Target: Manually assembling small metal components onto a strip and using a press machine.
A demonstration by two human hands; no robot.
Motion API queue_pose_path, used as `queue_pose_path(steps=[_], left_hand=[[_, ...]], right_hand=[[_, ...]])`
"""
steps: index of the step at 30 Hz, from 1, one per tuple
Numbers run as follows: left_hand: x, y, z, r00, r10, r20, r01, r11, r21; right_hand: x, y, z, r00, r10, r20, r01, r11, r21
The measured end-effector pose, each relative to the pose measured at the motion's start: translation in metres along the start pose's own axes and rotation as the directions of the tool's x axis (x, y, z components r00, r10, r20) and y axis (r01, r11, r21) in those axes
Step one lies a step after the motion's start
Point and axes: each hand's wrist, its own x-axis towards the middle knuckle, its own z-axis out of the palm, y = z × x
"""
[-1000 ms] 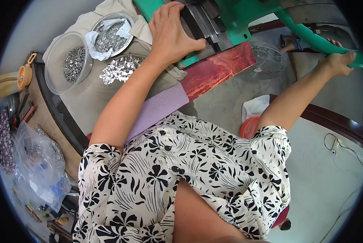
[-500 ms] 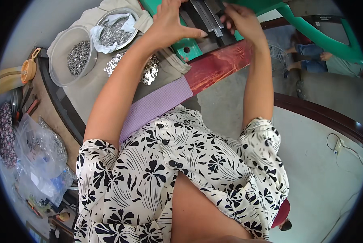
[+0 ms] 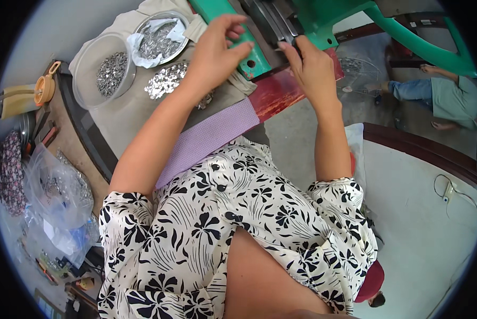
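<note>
My left hand (image 3: 214,58) hovers over the near left part of a green machine frame (image 3: 257,63), beside a pile of small shiny flat metal pieces (image 3: 166,81). Its fingers are loosely bent, with the thumb apart and nothing seen between them. At the near end of the dark metal tooling (image 3: 275,21) in the machine is my right hand (image 3: 315,69). Its thumb and fingers close in at the tip of the metal bars there; whatever they pinch is too small to make out. My left forearm partly covers the pile.
A clear plastic tub (image 3: 79,80) and a metal bowl (image 3: 182,45) hold small metal pieces on a cloth. A red wooden board (image 3: 275,95) with a purple mat (image 3: 209,133) lies before me. Plastic bags (image 3: 57,196) hang left; another person (image 3: 451,101) is at the far right.
My left hand has drawn back from the metal tooling, toward me. My right hand has come nearer and left, to the tooling's near end. The other person shows more fully.
</note>
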Motion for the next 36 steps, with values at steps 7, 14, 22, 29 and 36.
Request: queue_pose_path(steps=[7,14,22,29,36], left_hand=[[-0.011,0.029,-0.002,0.946,-0.234,0.223,0.288,0.922,-0.258],[-0.01,0.056,-0.031,0.788,-0.351,0.505,0.608,0.568,-0.554],[-0.011,0.053,-0.175,0.891,-0.411,0.194,0.419,0.576,-0.702],[0.002,0.039,-0.177,0.871,0.389,0.3,0.168,0.338,-0.926],[-0.011,0.037,-0.177,0.981,-0.158,-0.109,0.174,0.972,0.158]], right_hand=[[-0.041,0.008,-0.011,0.96,-0.089,-0.265,0.083,0.996,-0.033],[-0.052,-0.011,-0.025,0.937,-0.258,-0.234,0.31,0.925,0.221],[0.082,-0.077,0.016,0.76,-0.642,-0.101,0.605,0.644,0.469],[0.127,-0.118,0.006,0.709,-0.701,0.077,0.375,0.467,0.801],[0.148,-0.111,0.033,0.804,-0.533,0.264,-0.049,0.384,0.922]])
